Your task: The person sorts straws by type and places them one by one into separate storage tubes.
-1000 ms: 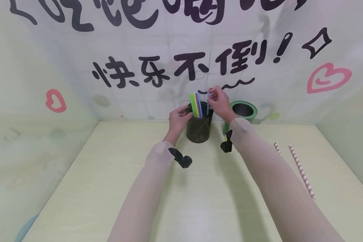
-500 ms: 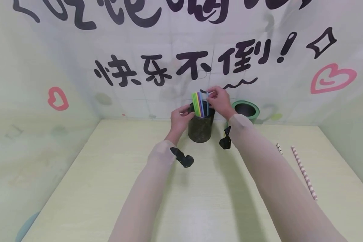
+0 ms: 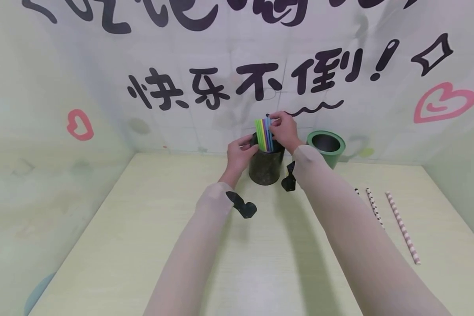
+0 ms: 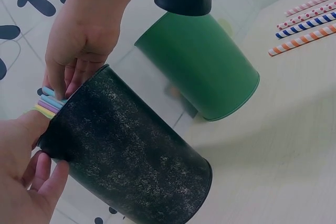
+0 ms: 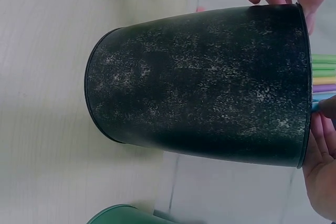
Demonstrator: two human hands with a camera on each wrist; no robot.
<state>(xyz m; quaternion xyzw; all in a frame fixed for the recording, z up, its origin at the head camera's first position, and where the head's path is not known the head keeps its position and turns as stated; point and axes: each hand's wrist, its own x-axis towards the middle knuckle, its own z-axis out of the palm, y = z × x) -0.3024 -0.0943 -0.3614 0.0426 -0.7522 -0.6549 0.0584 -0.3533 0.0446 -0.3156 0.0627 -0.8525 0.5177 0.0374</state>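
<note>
A speckled black metal bucket (image 3: 264, 169) stands at the back of the table, with several green, yellow, purple and blue straws (image 3: 262, 136) upright in it. My left hand (image 3: 238, 158) grips the bucket's left rim, thumb over the edge and fingers against the outer wall. At the right side of the opening, my right hand (image 3: 286, 129) pinches a blue straw (image 5: 316, 106) between thumb and fingers. That straw stands beside the others, its lower end hidden inside the bucket. The left wrist view shows the coloured straws (image 4: 50, 102) between both hands at the rim.
A green bucket (image 3: 333, 156) stands just right of the black one, near the back wall. Pink-striped (image 3: 404, 230) and black-spotted (image 3: 373, 204) straws lie on the right of the table. In the left wrist view, orange-striped (image 4: 302, 42) and blue-striped straws (image 4: 307, 24) lie there too.
My right hand has moved left with the blue straw, closing the gap to the other straws. The left hand keeps its grip on the rim. The head view has shifted slightly.
</note>
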